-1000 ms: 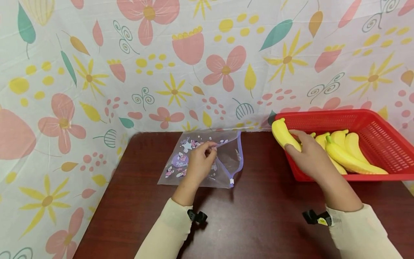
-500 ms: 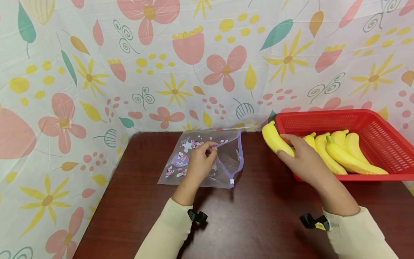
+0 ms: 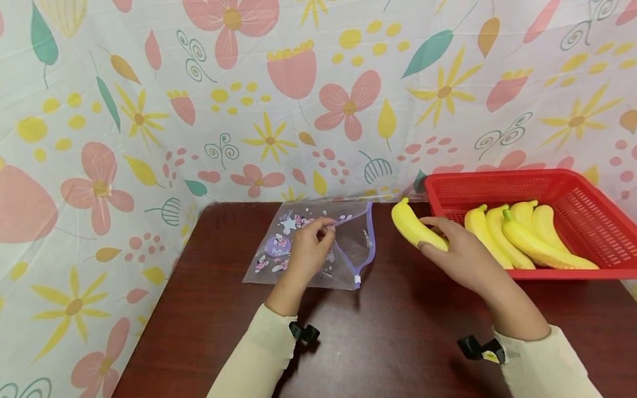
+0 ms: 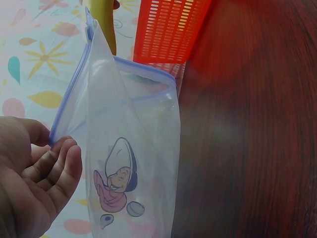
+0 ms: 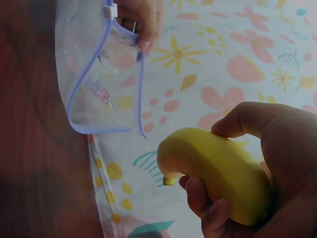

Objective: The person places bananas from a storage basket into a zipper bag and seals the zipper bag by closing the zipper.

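A clear zip bag [image 3: 271,271] with purple edging and cartoon prints lies on the table, its mouth spread toward the right. My left hand [image 3: 311,249] pinches the upper lip of that mouth between thumb and fingers; in the left wrist view the purple zip edge [image 4: 69,101] runs into the fingertips. A yellow banana [image 3: 417,225] is gripped in my right hand [image 3: 465,254], between the bag and the red basket, stem end pointing up and left. In the right wrist view the thumb lies along one side of the banana [image 5: 213,168] and the fingers curl under it.
A red plastic basket [image 3: 609,249] stands at the right with several more bananas [image 3: 539,240] in it. Flowered cloth [image 3: 348,66] hangs behind the dark wooden table [image 3: 388,342]. A white slider [image 3: 357,279] sits at the bag's near corner.
My right hand has carried the banana left, out over the basket's left rim and nearer the bag's mouth. The left hand and the bag have stayed in place.
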The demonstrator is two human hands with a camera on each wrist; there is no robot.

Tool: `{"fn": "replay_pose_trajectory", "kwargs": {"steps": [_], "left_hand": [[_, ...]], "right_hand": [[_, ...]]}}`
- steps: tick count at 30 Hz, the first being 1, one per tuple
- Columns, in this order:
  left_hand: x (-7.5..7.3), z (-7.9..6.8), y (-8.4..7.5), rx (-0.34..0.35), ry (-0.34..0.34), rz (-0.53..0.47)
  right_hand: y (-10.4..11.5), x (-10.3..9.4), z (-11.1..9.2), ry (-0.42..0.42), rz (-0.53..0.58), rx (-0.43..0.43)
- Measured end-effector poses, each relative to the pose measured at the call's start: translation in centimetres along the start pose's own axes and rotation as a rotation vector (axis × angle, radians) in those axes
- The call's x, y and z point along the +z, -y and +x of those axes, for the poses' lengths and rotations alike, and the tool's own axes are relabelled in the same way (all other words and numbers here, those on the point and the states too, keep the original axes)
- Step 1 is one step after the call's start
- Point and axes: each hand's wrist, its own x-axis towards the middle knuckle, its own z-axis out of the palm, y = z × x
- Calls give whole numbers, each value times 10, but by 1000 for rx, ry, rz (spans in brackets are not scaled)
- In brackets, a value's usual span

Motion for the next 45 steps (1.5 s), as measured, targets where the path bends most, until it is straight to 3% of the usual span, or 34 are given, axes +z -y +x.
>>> {"fn": "replay_pose_trajectory", "kwargs": {"steps": [13, 23, 37, 45], "left_hand": [[1, 0, 0, -2, 4, -2], [0, -1, -1, -3, 17, -1], [0, 0, -2, 6, 19, 19], [0, 0, -2, -3, 22, 29]], "right_hand": [[5, 10, -5, 37, 19, -6], [7, 20, -5, 62, 38, -85], [12, 34, -5, 83, 5, -81], [12, 44, -1, 87, 17, -128]]}}
